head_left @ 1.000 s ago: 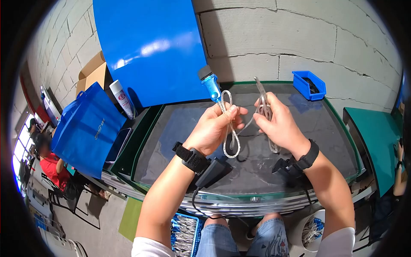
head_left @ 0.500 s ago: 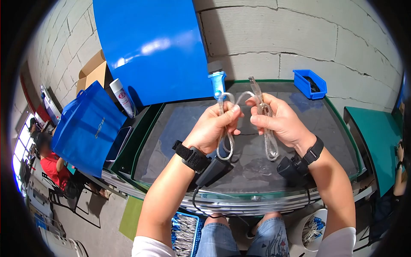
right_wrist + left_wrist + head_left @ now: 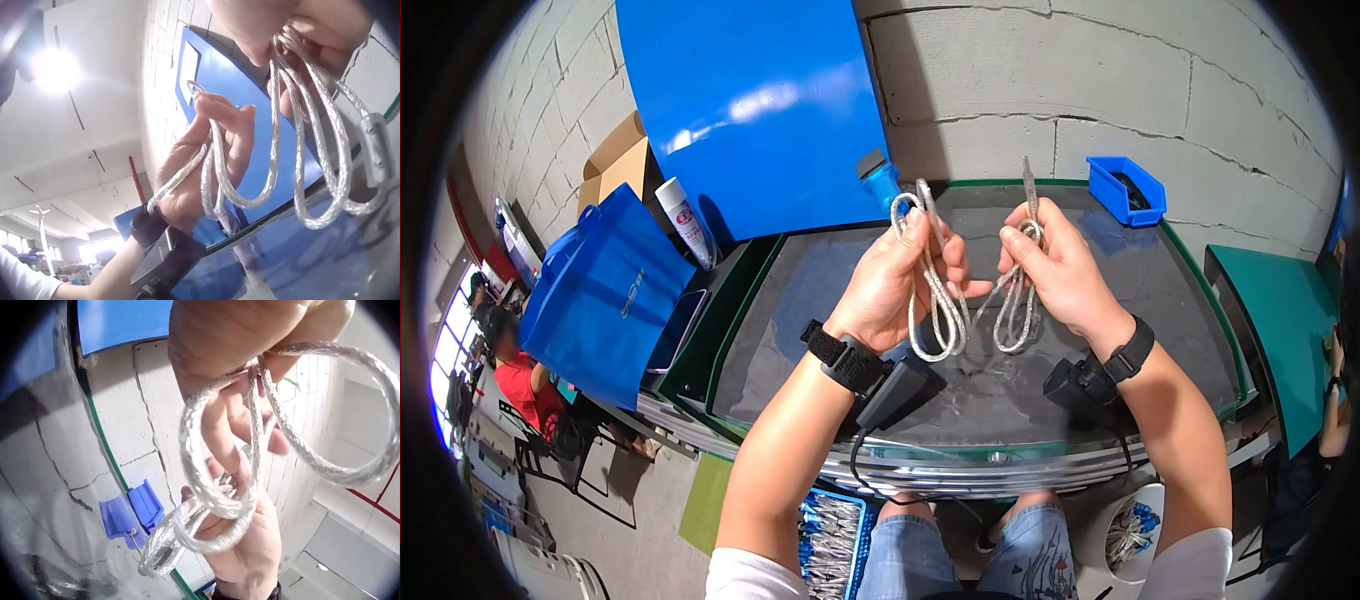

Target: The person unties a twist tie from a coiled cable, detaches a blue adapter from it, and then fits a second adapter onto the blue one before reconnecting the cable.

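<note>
Over the dark table mat, both hands hold coils of one silvery braided cable (image 3: 945,345). My left hand (image 3: 878,295) pinches several loops between thumb and fingers; the cable's blue connector (image 3: 882,188) with a dark end sticks up beyond the thumb. The right hand (image 3: 1068,285) grips a second set of loops (image 3: 1013,335), and a slim clear-bodied plug (image 3: 1029,190) points up above it. Cable runs between the two hands. In the right wrist view, a grey cylindrical sleeve (image 3: 374,150) hangs on the cable below the right hand.
At the table's back right stands a blue bin (image 3: 1135,205) with dark items. A blue bag (image 3: 615,285) and a spray can (image 3: 685,225) are at left. Below the table edge are a blue basket (image 3: 862,560) and a white bucket (image 3: 1140,570), both holding cables. A person (image 3: 525,385) sits far left.
The left hand has gathered more cable into its loops, and its blue connector now tilts left. The right hand has shifted slightly right, its plug now nearly upright.
</note>
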Tool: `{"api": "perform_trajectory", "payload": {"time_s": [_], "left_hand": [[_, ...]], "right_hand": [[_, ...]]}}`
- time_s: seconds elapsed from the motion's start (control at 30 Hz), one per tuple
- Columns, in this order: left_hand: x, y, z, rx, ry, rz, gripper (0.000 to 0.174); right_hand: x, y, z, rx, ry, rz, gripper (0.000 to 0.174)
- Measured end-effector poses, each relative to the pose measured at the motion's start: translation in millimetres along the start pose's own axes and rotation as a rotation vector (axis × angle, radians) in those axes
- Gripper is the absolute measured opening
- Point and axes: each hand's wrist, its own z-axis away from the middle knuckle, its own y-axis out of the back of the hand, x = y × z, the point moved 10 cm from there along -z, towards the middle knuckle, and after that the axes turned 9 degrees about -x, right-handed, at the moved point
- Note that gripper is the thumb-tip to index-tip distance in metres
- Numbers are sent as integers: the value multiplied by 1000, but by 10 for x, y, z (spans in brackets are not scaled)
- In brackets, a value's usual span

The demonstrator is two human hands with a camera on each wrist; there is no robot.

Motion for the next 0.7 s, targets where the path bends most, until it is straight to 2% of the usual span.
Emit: {"api": "perform_trajectory", "payload": {"time_s": [0.03, 0.07, 0.13, 0.17, 0.23, 0.3, 0.37, 0.4, 0.47, 0.6, 0.7], "left_hand": [[-1, -23, -7, 13, 0, 41, 31], [6, 28, 22, 91, 6, -43, 26], [-10, 59, 33, 94, 43, -162, 22], [-26, 88, 37, 98, 79, -282, 19], [-45, 68, 47, 91, 81, -250, 15], [-41, 74, 86, 169, 119, -254, 15], [-101, 127, 83, 172, 155, -246, 16], [-144, 154, 90, 175, 192, -240, 17], [-149, 133, 76, 140, 198, -265, 20], [-182, 101, 75, 82, 232, -287, 28], [-213, 68, 68, 61, 260, -301, 30]], "right_hand": [[-1, -11, 3, 0, 0, 0, 22], [5, -47, 6, -13, 3, -66, 24], [23, -75, 14, -26, 6, -132, 27], [21, -149, 5, -106, 25, -154, 29], [30, -309, -1, -267, 63, -199, 35], [49, -320, 7, -254, 93, -188, 36], [10, -209, 10, -120, 113, 146, 32], [8, -227, 4, -123, 111, 145, 32], [-141, -230, 17, -64, 229, 283, 29], [-161, -169, 32, -18, 240, 358, 30], [-44, -172, 15, -62, 165, 261, 29]]}}
